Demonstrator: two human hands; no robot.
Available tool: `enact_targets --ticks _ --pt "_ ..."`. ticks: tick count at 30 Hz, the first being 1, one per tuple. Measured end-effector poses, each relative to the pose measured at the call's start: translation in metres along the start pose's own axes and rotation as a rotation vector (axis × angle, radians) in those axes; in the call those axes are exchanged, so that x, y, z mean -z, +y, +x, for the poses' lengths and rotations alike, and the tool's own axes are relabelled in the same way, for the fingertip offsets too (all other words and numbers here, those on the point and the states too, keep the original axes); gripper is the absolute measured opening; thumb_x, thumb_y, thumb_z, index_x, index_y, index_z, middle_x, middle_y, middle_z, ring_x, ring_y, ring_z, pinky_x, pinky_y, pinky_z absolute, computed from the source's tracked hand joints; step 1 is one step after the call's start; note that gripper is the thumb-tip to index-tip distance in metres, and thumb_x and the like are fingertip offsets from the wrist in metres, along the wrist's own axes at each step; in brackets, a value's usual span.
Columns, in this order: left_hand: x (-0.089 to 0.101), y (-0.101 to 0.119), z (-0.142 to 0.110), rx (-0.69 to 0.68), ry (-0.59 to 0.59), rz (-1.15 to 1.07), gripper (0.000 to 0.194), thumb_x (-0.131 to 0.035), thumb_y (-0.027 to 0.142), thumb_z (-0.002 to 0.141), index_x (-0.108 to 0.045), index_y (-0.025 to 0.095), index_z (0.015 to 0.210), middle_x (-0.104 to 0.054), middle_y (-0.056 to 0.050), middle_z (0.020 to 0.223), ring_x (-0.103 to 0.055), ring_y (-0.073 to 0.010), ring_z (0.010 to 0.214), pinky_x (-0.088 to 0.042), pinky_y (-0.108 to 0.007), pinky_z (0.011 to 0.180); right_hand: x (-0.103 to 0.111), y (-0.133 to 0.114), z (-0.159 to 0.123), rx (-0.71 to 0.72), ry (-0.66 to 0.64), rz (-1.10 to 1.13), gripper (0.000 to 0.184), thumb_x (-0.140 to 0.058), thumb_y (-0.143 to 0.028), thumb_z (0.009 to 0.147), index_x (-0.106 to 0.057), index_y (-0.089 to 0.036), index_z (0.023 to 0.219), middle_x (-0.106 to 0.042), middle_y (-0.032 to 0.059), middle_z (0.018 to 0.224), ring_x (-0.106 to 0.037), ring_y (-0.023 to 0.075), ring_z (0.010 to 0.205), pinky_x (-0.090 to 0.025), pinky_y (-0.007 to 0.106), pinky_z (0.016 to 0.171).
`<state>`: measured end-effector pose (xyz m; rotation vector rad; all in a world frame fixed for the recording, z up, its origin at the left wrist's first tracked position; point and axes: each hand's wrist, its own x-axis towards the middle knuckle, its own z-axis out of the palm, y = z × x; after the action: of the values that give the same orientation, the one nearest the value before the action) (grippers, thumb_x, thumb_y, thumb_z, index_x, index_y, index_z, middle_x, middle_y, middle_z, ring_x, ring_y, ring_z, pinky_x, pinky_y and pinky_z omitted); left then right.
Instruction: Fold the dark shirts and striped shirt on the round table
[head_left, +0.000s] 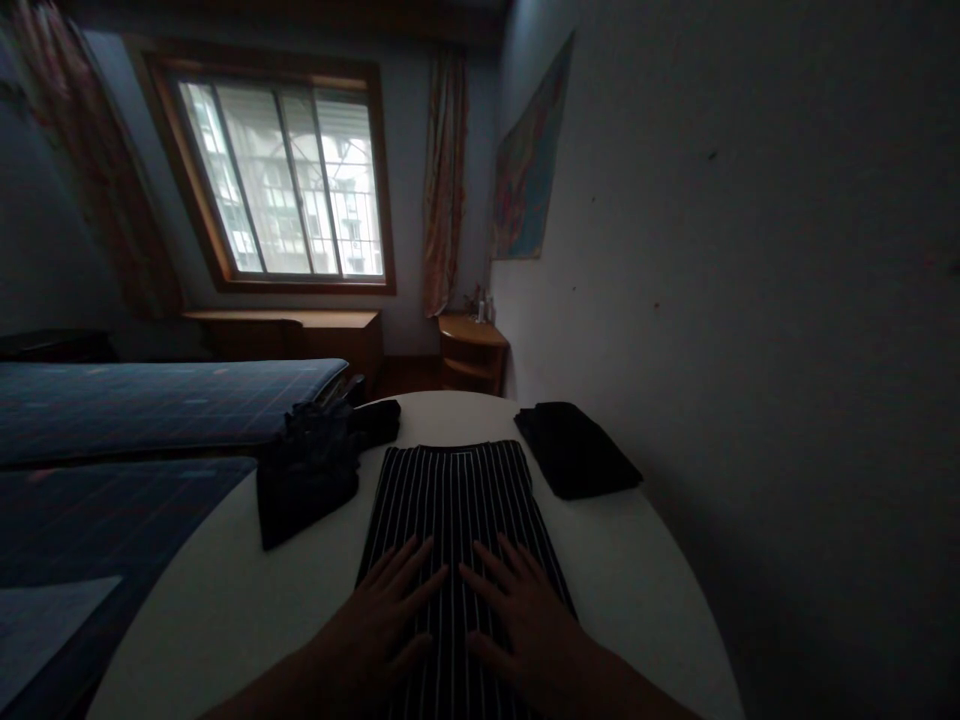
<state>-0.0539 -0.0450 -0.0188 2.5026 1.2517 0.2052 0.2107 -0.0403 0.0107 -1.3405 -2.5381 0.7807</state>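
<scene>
left hand [381,612] and right hand [529,622] splayed wide, palms down on striped garment [457,490]; round bench [225,600] beneath; rumpled dark cloth [309,480] left, folded black cloth [581,455] far right.

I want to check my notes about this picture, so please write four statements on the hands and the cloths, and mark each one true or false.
1. The left hand and the right hand are both on the striped garment. True.
2. Both hands are closed into fists. False: their fingers are spread.
3. A folded dark cloth lies to the right of the striped garment. True.
4. The crumpled dark cloth is also on the right. False: it lies to the left.
</scene>
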Motion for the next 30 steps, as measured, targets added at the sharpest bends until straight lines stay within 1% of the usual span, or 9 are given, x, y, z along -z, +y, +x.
enact_targets --ticks 4,6,9,11,14,18,22,26,30 --pt "-0.012 -0.001 0.001 -0.007 0.058 0.004 0.070 -0.046 0.038 0.097 -0.008 0.042 0.155 -0.005 0.003 0.164 -0.008 -0.0318 0.150 -0.018 -0.061 0.119 -0.002 -0.008 0.001 -0.011 0.036 -0.006 0.070 -0.051 -0.064 0.088 -0.038 -0.035 0.150 -0.022 0.0035 0.162 -0.008 0.0356 0.150 -0.003 0.061 0.119" --pt "-0.020 0.000 0.002 -0.062 0.057 -0.018 0.076 -0.048 0.043 0.096 0.000 0.042 0.155 -0.004 0.003 0.164 -0.007 -0.0317 0.150 -0.018 -0.061 0.119 -0.005 -0.013 0.002 0.039 0.031 -0.007 0.076 -0.051 -0.066 0.087 -0.033 -0.033 0.153 -0.020 0.0037 0.162 -0.009 0.0350 0.150 -0.003 0.060 0.120" --pt "-0.030 0.000 0.003 -0.077 0.018 -0.031 0.084 -0.050 0.051 0.093 0.007 0.042 0.154 -0.001 0.001 0.164 -0.004 -0.0343 0.150 -0.017 -0.064 0.118 -0.012 -0.014 0.004 0.059 -0.049 -0.017 0.085 -0.048 -0.070 0.086 -0.024 -0.028 0.156 -0.016 0.0055 0.163 -0.006 0.0369 0.150 -0.002 0.062 0.119" --pt "-0.030 0.000 0.003 -0.051 -0.001 -0.025 0.084 -0.051 0.053 0.093 0.005 0.042 0.154 0.001 0.000 0.163 -0.004 -0.0359 0.149 -0.016 -0.066 0.117 -0.015 -0.009 0.003 0.039 -0.067 -0.024 0.085 -0.048 -0.071 0.085 -0.025 -0.029 0.156 -0.016 0.0049 0.162 -0.006 0.0377 0.150 -0.003 0.063 0.119" --pt "-0.023 -0.004 -0.001 0.003 -0.009 0.000 0.078 -0.047 0.059 0.094 -0.002 0.042 0.155 0.000 -0.001 0.163 -0.004 -0.0358 0.149 -0.017 -0.065 0.117 -0.017 0.002 0.000 -0.006 -0.021 -0.039 0.086 -0.051 -0.073 0.083 -0.026 -0.033 0.155 -0.015 0.0035 0.163 -0.006 0.0372 0.150 -0.006 0.062 0.120" --pt "-0.013 -0.020 0.002 0.102 0.076 0.101 0.066 -0.036 0.060 0.098 -0.014 0.036 0.156 -0.005 -0.004 0.163 -0.006 -0.0338 0.149 -0.020 -0.061 0.118 -0.012 0.012 -0.002 -0.115 0.060 -0.107 0.083 -0.045 -0.075 0.085 -0.031 -0.031 0.154 -0.021 0.0062 0.162 -0.013 0.0366 0.149 -0.008 0.061 0.120" --pt "-0.001 -0.036 0.032 0.146 0.190 0.212 0.065 -0.033 0.058 0.100 -0.025 0.025 0.155 -0.013 -0.009 0.163 -0.011 -0.0319 0.149 -0.021 -0.056 0.118 0.000 0.012 0.022 -0.166 0.157 -0.224 0.079 -0.031 -0.074 0.091 -0.040 -0.023 0.150 -0.032 0.0110 0.158 -0.024 0.0341 0.147 -0.013 0.057 0.120" --pt "0.014 -0.041 0.085 0.156 0.275 0.273 0.061 -0.036 0.049 0.101 -0.033 0.018 0.153 -0.019 -0.014 0.162 -0.017 -0.0310 0.149 -0.025 -0.052 0.118 0.015 0.014 0.079 -0.056 0.241 -0.296 0.070 -0.026 -0.065 0.097 -0.038 -0.022 0.151 -0.027 0.0094 0.161 -0.019 0.0308 0.149 -0.011 0.055 0.120" --pt "0.022 -0.055 0.130 0.152 0.319 0.335 0.055 -0.040 0.031 0.099 -0.037 0.015 0.151 -0.023 -0.013 0.161 -0.017 -0.0297 0.149 -0.021 -0.050 0.119 0.022 0.029 0.135 -0.002 0.215 -0.316 0.061 -0.022 -0.053 0.102 -0.033 -0.021 0.153 -0.025 0.0100 0.161 -0.015 0.0302 0.150 -0.008 0.055 0.119"
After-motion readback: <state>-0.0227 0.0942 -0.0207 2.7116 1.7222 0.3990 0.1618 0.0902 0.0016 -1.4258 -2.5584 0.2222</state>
